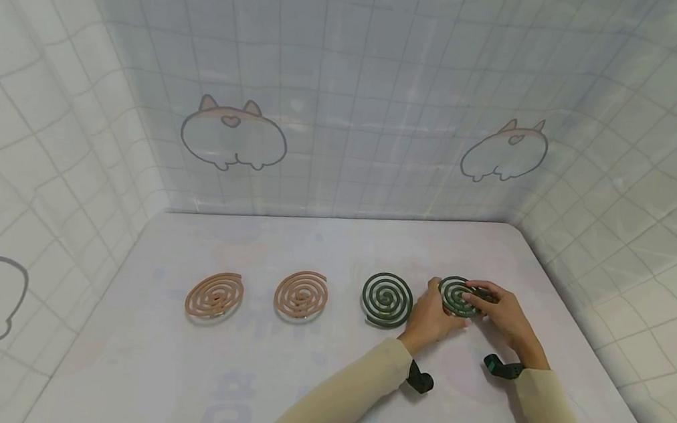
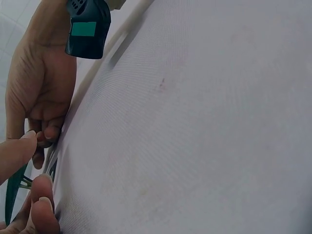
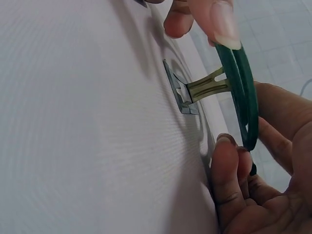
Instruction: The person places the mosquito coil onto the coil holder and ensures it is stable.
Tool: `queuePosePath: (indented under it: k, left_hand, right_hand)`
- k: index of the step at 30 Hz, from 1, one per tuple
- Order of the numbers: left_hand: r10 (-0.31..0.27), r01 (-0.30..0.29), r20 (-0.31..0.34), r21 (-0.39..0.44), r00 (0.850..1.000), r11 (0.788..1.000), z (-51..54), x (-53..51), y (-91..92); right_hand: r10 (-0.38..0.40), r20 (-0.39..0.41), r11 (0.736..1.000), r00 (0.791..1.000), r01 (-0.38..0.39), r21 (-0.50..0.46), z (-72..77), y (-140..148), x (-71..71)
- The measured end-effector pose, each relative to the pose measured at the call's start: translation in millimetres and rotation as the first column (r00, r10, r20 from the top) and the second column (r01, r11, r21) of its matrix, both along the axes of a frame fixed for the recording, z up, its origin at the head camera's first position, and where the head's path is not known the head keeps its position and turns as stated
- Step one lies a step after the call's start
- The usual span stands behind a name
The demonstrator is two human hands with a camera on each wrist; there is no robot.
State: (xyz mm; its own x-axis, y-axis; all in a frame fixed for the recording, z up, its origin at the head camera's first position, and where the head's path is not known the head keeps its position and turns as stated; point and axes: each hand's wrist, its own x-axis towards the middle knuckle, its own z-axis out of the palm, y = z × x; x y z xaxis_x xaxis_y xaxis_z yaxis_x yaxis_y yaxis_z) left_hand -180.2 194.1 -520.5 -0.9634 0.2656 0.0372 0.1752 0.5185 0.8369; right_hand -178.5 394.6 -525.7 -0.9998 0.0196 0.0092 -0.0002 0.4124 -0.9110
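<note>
At the right of the table, both hands are on a green mosquito coil (image 1: 456,307). The left hand (image 1: 428,320) grips its near-left edge, thumb above and fingertips below. My right hand (image 1: 507,317) holds the coil from the right, with its thumb on top. In the right wrist view the green coil (image 3: 240,92) sits on a metal stand (image 3: 207,87), whose narrow upright joins a flat base close to the tabletop. Just left of the left hand lies a second green mosquito coil (image 1: 386,298); whether a stand is under it is hidden.
Two brown mosquito coils (image 1: 301,295) (image 1: 216,298) are lined up farther left, slightly tilted, with shadows beneath. The pale table (image 1: 168,364) is enclosed at back and sides by gridded white sheeting (image 1: 349,91). Each wrist carries a dark camera (image 1: 503,367).
</note>
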Motion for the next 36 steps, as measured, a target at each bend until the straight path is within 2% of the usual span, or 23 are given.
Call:
queuePosePath:
  k: [11,18,25,36]
  left_hand:
    - [-0.031,0.031,-0.001,0.059,1.0,0.998,-1.2,0.2,-3.7]
    - [-0.04,0.041,-0.022,0.049,0.999,0.998,1.9,3.8,-7.0]
    - [-0.025,0.024,0.016,0.031,1.0,0.999,2.9,7.4,-9.5]
    - [-0.056,0.056,0.007,-0.008,0.998,0.998,9.4,11.7,-17.7]
  right_hand:
    - [-0.003,0.014,1.0,1.0,0.003,0.028,1.7,0.0,2.5]
    - [0.006,0.004,0.997,1.0,-0.006,0.083,3.7,-0.8,3.1]
    - [-0.006,0.007,0.991,1.0,0.005,0.13,6.2,-1.0,4.0]
    - [-0.039,0.009,0.983,0.999,0.036,0.177,10.7,-3.5,7.5]
